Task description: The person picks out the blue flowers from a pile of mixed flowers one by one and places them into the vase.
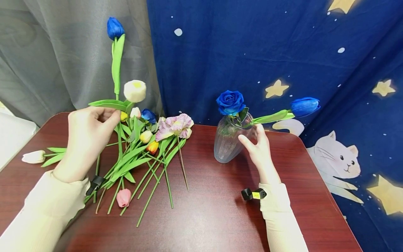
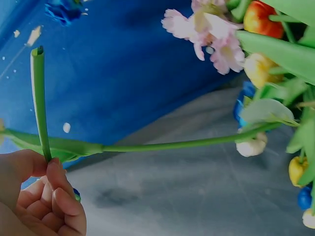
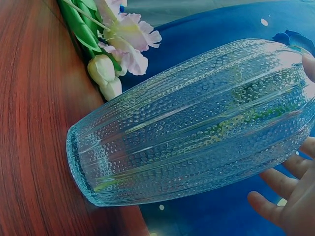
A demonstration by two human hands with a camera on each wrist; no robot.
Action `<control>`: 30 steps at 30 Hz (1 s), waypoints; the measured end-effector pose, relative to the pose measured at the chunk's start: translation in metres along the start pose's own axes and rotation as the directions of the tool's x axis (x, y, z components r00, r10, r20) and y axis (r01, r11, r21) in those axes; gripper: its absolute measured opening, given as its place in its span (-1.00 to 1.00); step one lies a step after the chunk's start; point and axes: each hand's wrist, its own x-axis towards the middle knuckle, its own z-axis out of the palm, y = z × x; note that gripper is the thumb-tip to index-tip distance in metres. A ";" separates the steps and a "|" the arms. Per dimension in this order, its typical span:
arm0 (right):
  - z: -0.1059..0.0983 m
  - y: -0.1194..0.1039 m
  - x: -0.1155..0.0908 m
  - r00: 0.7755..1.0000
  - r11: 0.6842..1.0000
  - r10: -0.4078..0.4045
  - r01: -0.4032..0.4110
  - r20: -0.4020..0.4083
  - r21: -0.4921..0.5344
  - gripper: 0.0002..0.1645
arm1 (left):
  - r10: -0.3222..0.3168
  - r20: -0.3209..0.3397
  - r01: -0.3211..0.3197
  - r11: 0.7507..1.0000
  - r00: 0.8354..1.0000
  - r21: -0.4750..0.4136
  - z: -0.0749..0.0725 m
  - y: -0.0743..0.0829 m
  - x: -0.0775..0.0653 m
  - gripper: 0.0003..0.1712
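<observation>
My left hand pinches a green stem; a blue tulip stands high above it. The stem's cut end shows in the left wrist view. Right beside the fingers is a white tulip, its long stem running to the pile; whether the fingers hold it too, I cannot tell. My right hand grips a clear ribbed glass vase near its rim, thumb and fingers about the neck. The vase leans right, holding a blue rose and another blue tulip that sticks out rightward.
A loose pile of artificial flowers lies on the left of the brown table, among them a pink iris-like flower, an orange tulip and a pink tulip. A blue star-patterned curtain hangs behind the table.
</observation>
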 end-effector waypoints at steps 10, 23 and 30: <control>0.001 -0.028 -0.004 1.000 1.000 0.018 -0.017 0.020 -0.025 -0.45 | 0.030 0.003 -0.030 0.997 1.000 -0.067 -0.005 0.023 -0.001 -0.83; 0.000 -0.040 -0.007 1.000 0.999 0.021 -0.021 0.019 -0.032 -0.45 | 0.116 -0.022 -0.118 0.983 0.993 -0.143 -0.012 0.051 0.001 -0.90; -0.001 -0.031 -0.005 0.999 0.999 0.035 -0.034 0.021 -0.027 -0.44 | 0.144 -0.044 -0.150 0.969 0.989 -0.195 -0.007 0.059 0.000 -0.93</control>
